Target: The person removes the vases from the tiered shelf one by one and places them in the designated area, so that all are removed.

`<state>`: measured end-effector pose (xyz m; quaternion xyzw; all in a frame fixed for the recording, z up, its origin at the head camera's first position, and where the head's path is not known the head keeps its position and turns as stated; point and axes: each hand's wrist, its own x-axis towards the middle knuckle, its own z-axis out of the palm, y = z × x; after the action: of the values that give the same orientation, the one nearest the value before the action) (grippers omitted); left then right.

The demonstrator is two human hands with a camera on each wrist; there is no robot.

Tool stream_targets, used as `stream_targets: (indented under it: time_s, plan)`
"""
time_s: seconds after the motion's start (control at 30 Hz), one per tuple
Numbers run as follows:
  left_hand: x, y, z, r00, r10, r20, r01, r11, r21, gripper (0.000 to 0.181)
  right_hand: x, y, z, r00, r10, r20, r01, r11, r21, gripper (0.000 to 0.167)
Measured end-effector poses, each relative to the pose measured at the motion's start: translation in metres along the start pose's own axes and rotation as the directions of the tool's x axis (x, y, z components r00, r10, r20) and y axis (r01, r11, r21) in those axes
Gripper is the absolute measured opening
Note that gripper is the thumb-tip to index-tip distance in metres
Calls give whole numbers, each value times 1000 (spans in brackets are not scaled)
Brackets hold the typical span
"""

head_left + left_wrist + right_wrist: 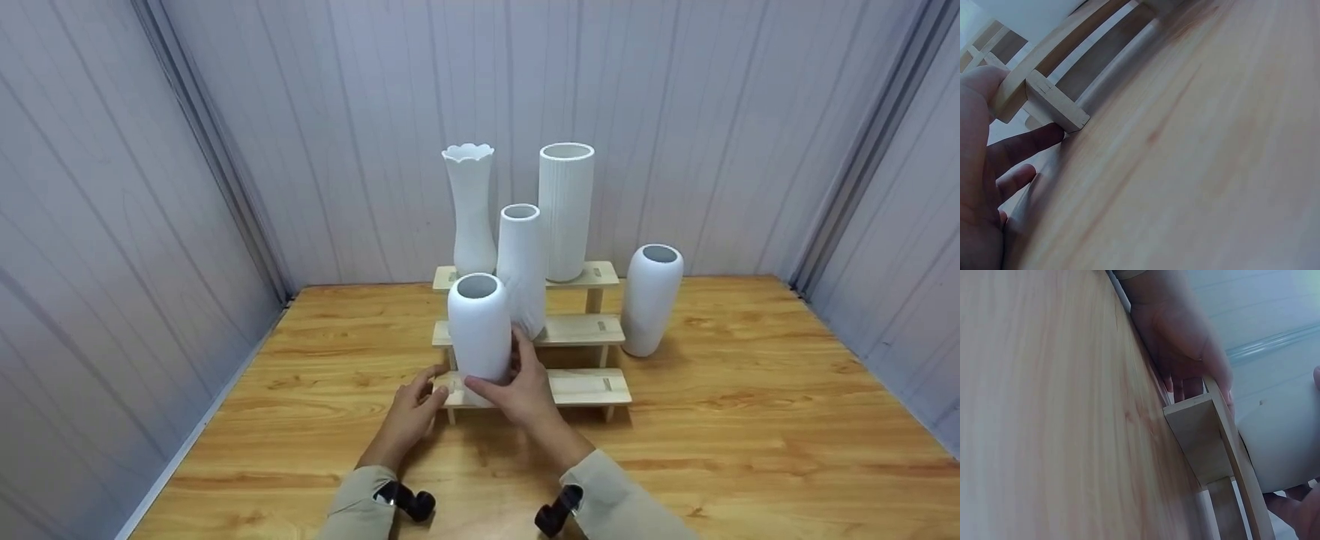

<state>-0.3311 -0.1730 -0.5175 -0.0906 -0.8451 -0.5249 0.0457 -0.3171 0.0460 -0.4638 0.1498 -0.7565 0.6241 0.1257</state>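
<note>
Far to the left of the left hand [409, 407], a pale panelled wall [97, 187], with wood-grained table [300, 390] between. Behind the left hand, toward the body, a light beige sleeve [352, 499] and a black wrist camera [421, 506]. With the left hand, holding the left end of the lowest step of a three-step wooden stand [589, 385]: in the left wrist view, thumb at the board's end, forefinger low against a short leg, fingers bent and only partly closed.

Beyond the left hand and slightly to its right, upright on the top step, a scalloped vase [471, 210], white, with a wavy rim and narrow waist. Between the two hands, mouth upward, the front vase [480, 326], white and smooth with rounded shoulders, its base at the left part of the lowest step. With the right hand [527, 382], gripping this front vase low on its right side, thumb across the near face, fingers curled round behind. Just beyond the right fingers, upright on the middle step, a slim vase [520, 262]; contact with the fingers impossible to tell.

Farther beyond the right hand, on the right part of the top step, a tall ribbed vase [566, 214]. Right of the right hand and well apart from it, upright on the table beside the stand, another round-shouldered vase [651, 307]
</note>
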Motion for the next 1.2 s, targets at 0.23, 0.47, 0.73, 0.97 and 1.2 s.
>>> stream_targets:
  time_s: [0.23,0.47,0.73,0.97,1.2]
  plan:
    - [0,-1,0,1000,16,6,-16,1000,11,39,-4,1,-9,1000,-23,12,23,1000,3,102]
    - [0,-2,0,1000,6,-2,-6,1000,-2,39,-7,2,-18,1000,-9,18,8,1000,29,100]
    - [1,-3,0,1000,27,-6,-27,1000,-16,39,-13,2,-26,999,6,38,-9,997,74,102]
    - [1,-4,-1,999,38,-8,-38,999,-17,39,-19,-2,-35,999,4,52,-8,997,80,100]
    - [1,-3,0,1000,29,-4,-29,999,-12,39,-25,0,-46,999,31,37,-35,994,105,96]
